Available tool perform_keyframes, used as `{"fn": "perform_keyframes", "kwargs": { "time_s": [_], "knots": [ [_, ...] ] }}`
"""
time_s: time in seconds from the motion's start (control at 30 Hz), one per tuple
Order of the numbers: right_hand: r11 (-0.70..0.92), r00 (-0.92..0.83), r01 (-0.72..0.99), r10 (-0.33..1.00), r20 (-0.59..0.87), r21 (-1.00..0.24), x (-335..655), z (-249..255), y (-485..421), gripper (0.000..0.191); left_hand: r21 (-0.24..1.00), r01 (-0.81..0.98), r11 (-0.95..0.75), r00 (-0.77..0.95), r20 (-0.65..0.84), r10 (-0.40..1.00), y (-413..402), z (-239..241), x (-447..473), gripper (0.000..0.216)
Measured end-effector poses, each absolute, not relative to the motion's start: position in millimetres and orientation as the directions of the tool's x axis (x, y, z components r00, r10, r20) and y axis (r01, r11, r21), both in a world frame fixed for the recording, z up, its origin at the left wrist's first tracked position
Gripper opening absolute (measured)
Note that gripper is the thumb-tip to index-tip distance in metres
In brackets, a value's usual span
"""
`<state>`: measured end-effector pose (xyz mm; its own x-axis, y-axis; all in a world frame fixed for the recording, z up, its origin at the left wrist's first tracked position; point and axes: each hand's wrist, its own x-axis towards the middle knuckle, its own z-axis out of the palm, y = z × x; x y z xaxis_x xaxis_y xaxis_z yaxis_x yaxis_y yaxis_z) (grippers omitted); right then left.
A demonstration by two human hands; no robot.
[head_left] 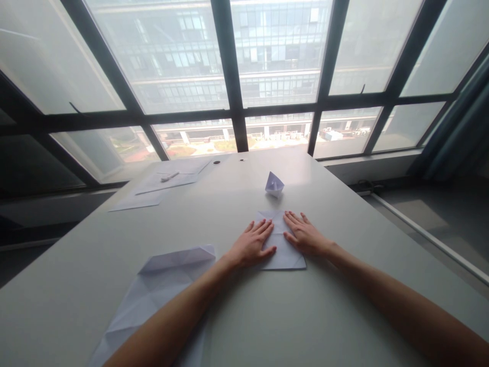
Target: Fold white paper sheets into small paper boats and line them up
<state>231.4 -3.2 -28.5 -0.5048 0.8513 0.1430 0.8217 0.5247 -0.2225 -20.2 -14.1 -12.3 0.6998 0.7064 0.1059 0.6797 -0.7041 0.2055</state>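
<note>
paper (282, 256) lies beneath left hand (252, 244) and right hand (306, 237), both palm-down and outstretched; origami (274, 185) sits on its far side.

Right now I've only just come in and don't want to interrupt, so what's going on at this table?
A person has the left hand and right hand spread flat on a folded paper on the white table. Just beyond it sits a small folded paper shape. A larger creased sheet lies to the left, partly hidden, with more sheets farther off.
</note>
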Motion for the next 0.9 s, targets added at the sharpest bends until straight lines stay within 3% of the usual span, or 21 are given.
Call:
{"fn": "perform_keyframes", "kwargs": {
  "time_s": [0.3,0.9],
  "knots": [
    [0.596,-0.575,0.767,0.803,0.157,-0.238,231.8,-20.0,-7.6,0.066,0.192,0.692,-0.696,0.691,0.100,0.715,-14.3,-12.8,-20.3,0.074],
    [0.579,-0.571,0.766,0.813,0.117,-0.280,232.1,-16.8,-7.7,0.071,0.193,0.721,-0.666,0.667,0.070,0.742,-15.7,-8.8,-18.2,0.078]
  ]
}}
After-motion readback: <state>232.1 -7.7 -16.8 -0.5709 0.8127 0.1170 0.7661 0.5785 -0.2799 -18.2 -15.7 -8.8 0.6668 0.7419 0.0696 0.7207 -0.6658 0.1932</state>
